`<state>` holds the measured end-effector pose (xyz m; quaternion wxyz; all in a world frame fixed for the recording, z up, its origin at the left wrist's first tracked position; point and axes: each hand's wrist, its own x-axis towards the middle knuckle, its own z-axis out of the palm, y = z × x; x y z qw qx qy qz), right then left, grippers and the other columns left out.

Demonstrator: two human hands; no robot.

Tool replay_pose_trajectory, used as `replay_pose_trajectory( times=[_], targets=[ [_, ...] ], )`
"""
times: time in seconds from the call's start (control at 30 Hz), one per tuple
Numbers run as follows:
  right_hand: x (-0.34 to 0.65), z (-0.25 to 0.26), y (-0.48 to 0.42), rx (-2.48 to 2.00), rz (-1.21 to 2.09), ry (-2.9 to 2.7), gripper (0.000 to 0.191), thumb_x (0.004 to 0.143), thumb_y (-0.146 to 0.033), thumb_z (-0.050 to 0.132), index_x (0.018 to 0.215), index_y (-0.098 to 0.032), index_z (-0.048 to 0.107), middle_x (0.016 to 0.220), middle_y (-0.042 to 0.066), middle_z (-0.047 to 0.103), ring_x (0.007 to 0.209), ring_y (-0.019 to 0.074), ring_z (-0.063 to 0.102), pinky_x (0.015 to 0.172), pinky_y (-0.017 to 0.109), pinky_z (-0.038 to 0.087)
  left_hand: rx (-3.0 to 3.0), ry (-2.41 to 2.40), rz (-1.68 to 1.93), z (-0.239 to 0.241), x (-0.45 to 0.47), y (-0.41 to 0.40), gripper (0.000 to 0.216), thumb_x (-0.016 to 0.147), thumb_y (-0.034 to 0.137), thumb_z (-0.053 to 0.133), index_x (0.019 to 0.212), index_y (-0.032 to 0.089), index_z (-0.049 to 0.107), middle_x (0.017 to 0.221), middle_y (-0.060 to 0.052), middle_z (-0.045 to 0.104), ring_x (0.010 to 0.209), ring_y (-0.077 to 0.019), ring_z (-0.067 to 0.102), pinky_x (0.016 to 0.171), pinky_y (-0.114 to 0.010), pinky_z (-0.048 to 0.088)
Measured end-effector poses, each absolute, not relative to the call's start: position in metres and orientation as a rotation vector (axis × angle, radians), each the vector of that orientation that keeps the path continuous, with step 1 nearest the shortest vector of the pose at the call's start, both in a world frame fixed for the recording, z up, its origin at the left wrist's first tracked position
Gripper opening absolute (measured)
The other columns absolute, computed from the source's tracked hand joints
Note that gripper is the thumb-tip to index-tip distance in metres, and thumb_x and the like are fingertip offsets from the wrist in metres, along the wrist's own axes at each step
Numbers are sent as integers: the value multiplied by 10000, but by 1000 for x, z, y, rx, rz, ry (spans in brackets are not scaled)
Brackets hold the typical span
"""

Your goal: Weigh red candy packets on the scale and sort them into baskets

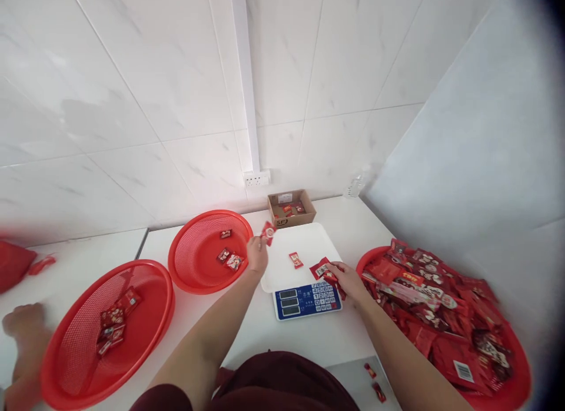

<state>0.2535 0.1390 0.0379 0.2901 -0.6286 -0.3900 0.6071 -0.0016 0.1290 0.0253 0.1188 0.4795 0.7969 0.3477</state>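
Rear wall (176, 105): pale tile with grey veining and dark joints, filling the upper left and upper centre of the frame. Trunking (245, 75): white, running down from the top edge at centre-left to a socket plate (256, 179) near mid-frame. Side panel (477, 140): smooth, pale blue-grey, occupying the upper right. Clear plastic item (354, 185): located right of centre, near the panel's lower corner — exact type not discernible. Worktop (265, 337): white, with a dark joint (142, 244) at left. Red bag-like item (14, 267): at the left edge, mid-height — outline blurred; a small red scrap (42, 264) lies just beside it.
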Motion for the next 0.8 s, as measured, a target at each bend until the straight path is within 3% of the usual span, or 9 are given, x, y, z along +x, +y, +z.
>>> replay_pose_trajectory(
  times=[0.1,0.23,0.33,0.43,0.57,0.8],
  targets=[
    [249,35,139,-1672,1646,-1037,185,696,-362,638,817,-222,626,687,19,707,599,194,663,530,288,524,1270,2525,1063,26,-47,95,358,907,339,319,700,183,564,819,-100,582,817,-221,539,770,-378,420],
    [245,26,138,-1639,1708,-997,221,680,-375,654,842,-229,614,676,-1,702,584,179,658,553,290,528,1307,2601,1017,23,-65,67,270,880,327,380,848,161,590,939,-153,571,917,-285,527,802,-477,409],
    [242,26,135,-1628,1743,-980,235,679,-374,654,856,-228,604,656,-10,695,563,175,653,557,296,530,1616,2349,909,19,-36,76,181,829,222,478,943,199,616,997,-99,602,981,-234,536,883,-408,415],
    [241,31,131,-1611,1753,-946,208,687,-349,643,850,-228,597,638,-13,688,550,173,647,552,296,528,1903,1983,774,14,13,101,300,747,140,563,1006,276,631,1111,-17,617,1076,-173,520,948,-309,398],
    [246,41,125,-1599,1685,-965,176,686,-335,640,818,-225,603,642,-7,688,570,176,646,545,285,521,2042,1581,375,14,65,131,450,727,35,498,1086,286,603,1334,-19,489,1286,-206,345,1066,-374,262],
    [262,47,118,-1641,1627,-990,181,682,-351,634,808,-222,625,709,34,707,656,230,671,567,328,538,1873,1695,413,19,66,139,233,754,52,476,816,215,629,994,-93,602,1049,-219,481,900,-327,397]
  ],
)
